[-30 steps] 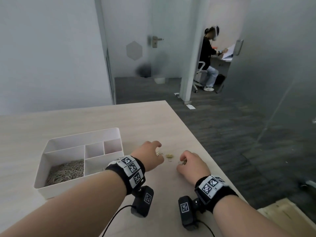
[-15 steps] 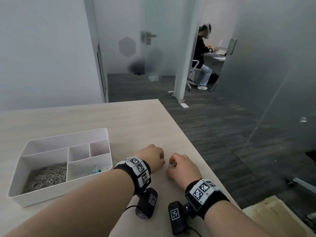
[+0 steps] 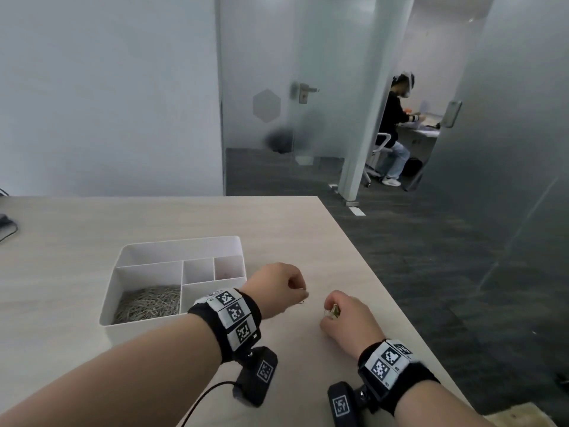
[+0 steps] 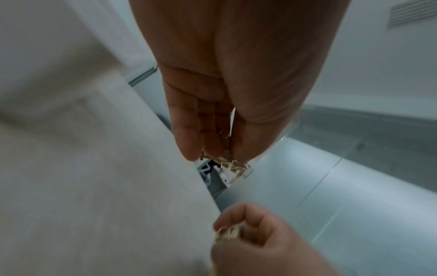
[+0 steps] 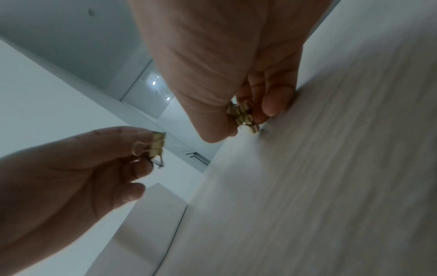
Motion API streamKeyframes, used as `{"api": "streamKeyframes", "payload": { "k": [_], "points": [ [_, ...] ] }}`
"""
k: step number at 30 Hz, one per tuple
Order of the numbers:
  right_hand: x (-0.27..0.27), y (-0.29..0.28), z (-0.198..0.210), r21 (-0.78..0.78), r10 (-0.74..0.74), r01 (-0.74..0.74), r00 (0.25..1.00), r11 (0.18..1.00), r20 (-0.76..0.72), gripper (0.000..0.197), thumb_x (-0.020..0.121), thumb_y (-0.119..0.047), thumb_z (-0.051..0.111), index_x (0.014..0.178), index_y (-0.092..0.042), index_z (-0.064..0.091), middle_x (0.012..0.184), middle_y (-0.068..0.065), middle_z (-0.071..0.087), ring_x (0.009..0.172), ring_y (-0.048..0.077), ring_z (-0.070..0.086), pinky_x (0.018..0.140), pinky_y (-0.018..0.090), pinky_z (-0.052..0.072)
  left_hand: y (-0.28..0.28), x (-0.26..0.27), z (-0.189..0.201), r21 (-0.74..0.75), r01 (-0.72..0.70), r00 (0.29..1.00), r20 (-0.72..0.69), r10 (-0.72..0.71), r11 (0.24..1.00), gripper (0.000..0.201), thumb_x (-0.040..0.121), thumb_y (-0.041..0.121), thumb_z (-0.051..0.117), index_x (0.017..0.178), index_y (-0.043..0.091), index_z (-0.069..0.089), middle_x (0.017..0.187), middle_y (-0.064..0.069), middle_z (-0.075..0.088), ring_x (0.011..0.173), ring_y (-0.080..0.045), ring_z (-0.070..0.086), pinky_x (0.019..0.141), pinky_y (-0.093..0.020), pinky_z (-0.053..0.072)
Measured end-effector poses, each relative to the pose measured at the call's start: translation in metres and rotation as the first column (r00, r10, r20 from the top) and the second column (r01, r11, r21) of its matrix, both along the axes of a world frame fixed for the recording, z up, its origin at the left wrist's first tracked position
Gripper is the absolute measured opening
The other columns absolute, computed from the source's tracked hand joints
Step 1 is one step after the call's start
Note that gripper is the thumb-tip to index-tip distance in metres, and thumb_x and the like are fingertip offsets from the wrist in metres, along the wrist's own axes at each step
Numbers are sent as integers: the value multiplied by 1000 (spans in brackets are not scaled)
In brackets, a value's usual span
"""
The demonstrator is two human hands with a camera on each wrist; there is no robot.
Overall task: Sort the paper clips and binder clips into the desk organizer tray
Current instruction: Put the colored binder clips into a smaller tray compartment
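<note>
The white organizer tray [image 3: 172, 245] sits on the wooden table left of both hands. Its large near-left compartment holds a heap of silver paper clips [image 3: 147, 305]. Just right of the tray, my left hand [image 3: 303, 296] pinches a gold binder clip [image 5: 157, 147] at its fingertips [image 4: 189, 149]. My right hand [image 3: 330, 312] hovers close beside it, near the table's right edge. It grips a small bunch of gold binder clips [image 5: 243, 116], which also show in the head view [image 3: 334, 311]. The hands do not touch. The tray's near-right compartment is hidden behind my left wrist.
The table's right edge [image 3: 385, 291] runs close past my right hand, with dark carpet beyond. A dark object with a cable [image 3: 6, 224] lies at the table's far left. A person [image 3: 397, 127] sits at a desk in the far room behind glass partitions.
A gold clip that lay on the table between my hands is gone from there, and my left hand now pinches one. The head view has swung, so the tray sits nearer the middle.
</note>
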State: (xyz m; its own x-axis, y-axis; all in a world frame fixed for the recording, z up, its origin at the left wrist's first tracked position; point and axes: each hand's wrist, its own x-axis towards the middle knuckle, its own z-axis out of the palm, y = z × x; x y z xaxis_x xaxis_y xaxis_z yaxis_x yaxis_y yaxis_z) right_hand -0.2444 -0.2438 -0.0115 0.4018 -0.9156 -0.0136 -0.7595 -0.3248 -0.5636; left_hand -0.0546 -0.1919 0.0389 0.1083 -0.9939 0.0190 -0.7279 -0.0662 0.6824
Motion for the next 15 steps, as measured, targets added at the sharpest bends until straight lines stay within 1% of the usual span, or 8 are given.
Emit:
{"api": "streamKeyframes", "payload": {
  "k": [2,6,7,9,10,11,13,15],
  "points": [
    [15,6,4,16,16,-16,999,1000,40,17,80,-23,66,95,-30,61,99,-2,61,85,13,59,64,23,41,14,20,12,-38,-61,996,-62,58,997,9,84,30,72,81,22,70,79,6,73,66,-20,71,63,-33,63],
    [59,10,21,-42,63,-55,973,998,222,16,81,-19,69,93,-29,64,94,-3,65,78,11,60,66,23,45,42,77,28,-107,-230,967,-135,215,967,10,85,25,75,79,20,69,78,5,70,57,-10,65,54,-24,58],
    [70,10,27,-63,92,-79,962,995,256,16,82,-19,69,93,-29,64,92,-4,65,77,10,59,65,22,44,47,92,30,-114,-271,956,-146,254,956,11,85,24,76,79,18,68,78,4,70,57,-11,65,55,-25,58],
    [97,11,41,-75,155,-138,934,988,323,15,84,-20,69,94,-29,64,88,-7,64,73,8,58,64,20,42,57,122,35,-128,-361,926,-170,338,924,12,84,22,77,79,16,68,79,-2,72,62,-18,69,62,-34,63],
    [110,11,48,-72,176,-161,916,984,359,14,84,-20,70,94,-29,65,86,-8,64,71,8,58,64,21,42,60,135,37,-137,-400,910,-180,374,906,12,83,22,77,79,15,69,80,-4,72,66,-22,70,64,-37,63],
    [121,10,54,-66,189,-178,900,982,392,14,85,-21,69,95,-29,65,84,-8,64,69,9,57,64,23,44,62,146,38,-149,-431,897,-181,404,890,11,83,21,77,79,14,69,79,-5,73,69,-24,71,65,-38,63],
    [147,10,65,-56,213,-210,873,976,440,14,86,-21,69,95,-31,65,83,-7,65,65,11,56,64,25,46,65,165,41,-158,-473,878,-164,450,867,11,84,22,77,80,14,70,78,-3,72,70,-23,70,65,-35,62],
    [169,9,71,-40,222,-229,859,973,461,14,87,-22,68,96,-32,64,85,-5,66,65,13,57,64,26,48,62,181,41,-153,-503,863,-147,484,851,11,81,25,77,77,19,69,77,1,72,73,-22,70,70,-40,62]
  ]
}}
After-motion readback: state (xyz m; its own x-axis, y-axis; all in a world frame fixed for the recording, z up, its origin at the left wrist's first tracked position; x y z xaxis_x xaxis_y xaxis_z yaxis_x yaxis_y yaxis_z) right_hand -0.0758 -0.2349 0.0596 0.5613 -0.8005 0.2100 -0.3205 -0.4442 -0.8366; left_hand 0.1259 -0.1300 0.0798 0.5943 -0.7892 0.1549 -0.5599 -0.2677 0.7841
